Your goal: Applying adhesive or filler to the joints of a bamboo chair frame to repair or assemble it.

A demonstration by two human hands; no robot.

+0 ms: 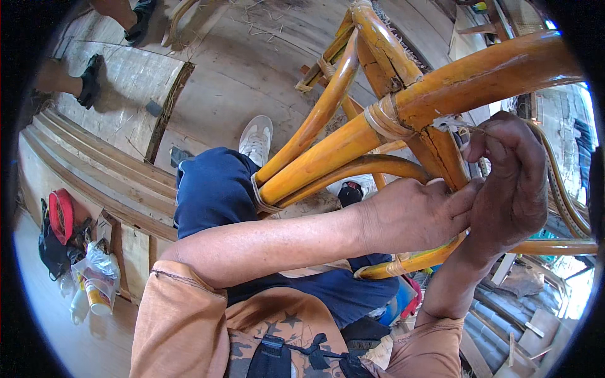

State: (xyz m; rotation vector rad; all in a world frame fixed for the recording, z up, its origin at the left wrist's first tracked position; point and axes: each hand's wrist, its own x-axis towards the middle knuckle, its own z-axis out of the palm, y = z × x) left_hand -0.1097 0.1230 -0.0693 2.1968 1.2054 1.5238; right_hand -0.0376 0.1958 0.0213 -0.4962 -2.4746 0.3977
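Note:
Across my lap stands a glossy orange-yellow cane furniture frame (328, 154), its thick poles bound at the joints with pale strips. A wrapped binding (386, 120) circles the main joint, where cracks show in the poles. Just right of it, my right hand (510, 183) is closed, its curled fingertips pinching a thin, pale binding strip (452, 122) by the pole. My left hand (416, 213) reaches across below the joint, fingers bent together against the right hand's palm side and close to a slanting pole. What its fingertips grip, if anything, is hidden.
Another person's feet in dark sandals (91, 80) are at upper left. Stacked planks (101, 164) lie along the left, beside a hanging red item (61, 216) and a plastic bag with a cup (99, 296). Timber pieces (529, 334) lie at lower right.

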